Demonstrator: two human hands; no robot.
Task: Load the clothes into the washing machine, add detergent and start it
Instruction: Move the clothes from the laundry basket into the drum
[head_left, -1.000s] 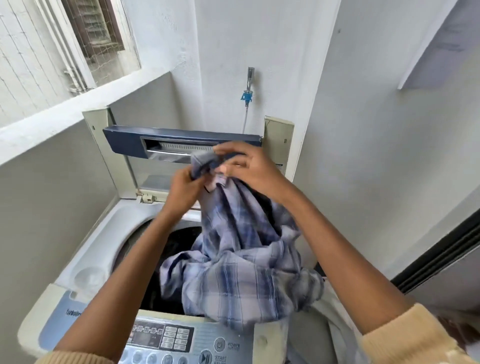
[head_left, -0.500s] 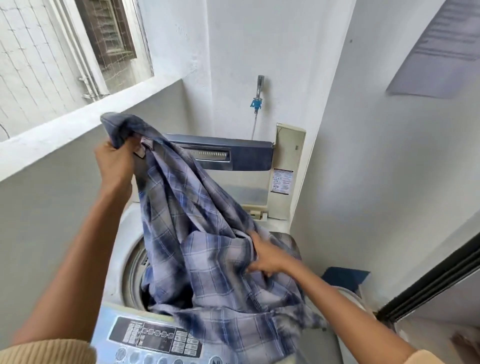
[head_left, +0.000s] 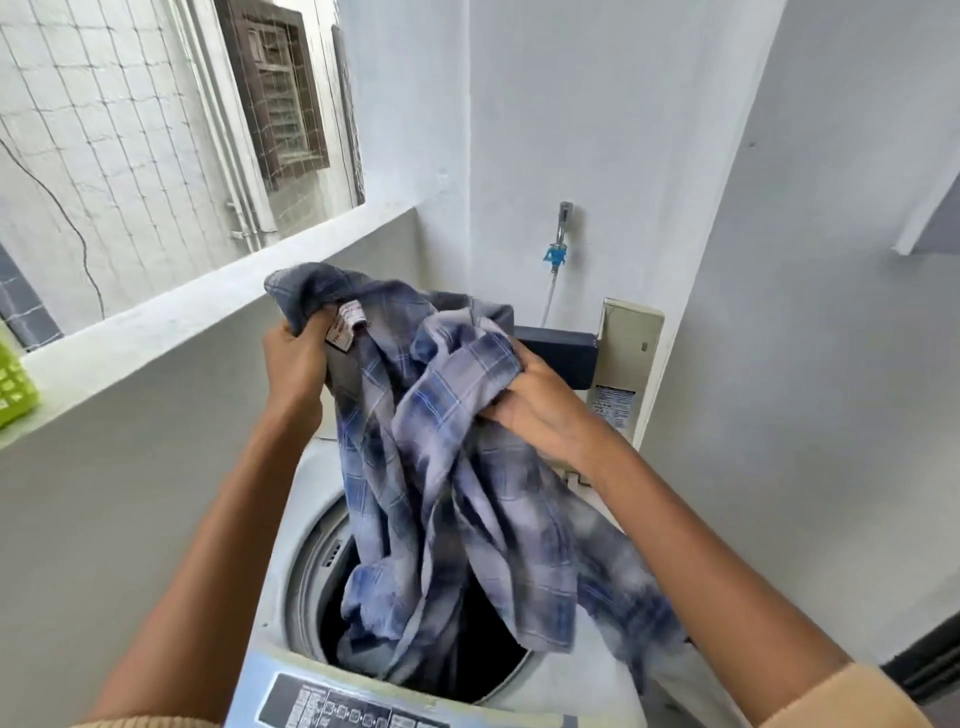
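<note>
Blue-and-white plaid fabric shirt (head_left: 447, 467) hangs bunched between both hands, up over the white top-loading washing machine (head_left: 296, 519). Left hand (head_left: 293, 364) grips the collar at its white label (head_left: 347, 325); right hand (head_left: 540, 410) clutches a fold just beside it, slightly lower. Below the hands the tails dip into the dark round drum (head_left: 488, 670). A dark-blue raised lid (head_left: 558, 358) stands behind the right hand.

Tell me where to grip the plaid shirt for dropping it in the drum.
Probably best: grip the plaid shirt at its collar, by the white label, from the left, where the left hand holds it. It hangs lengthwise from there, lower end in the drum.
</note>
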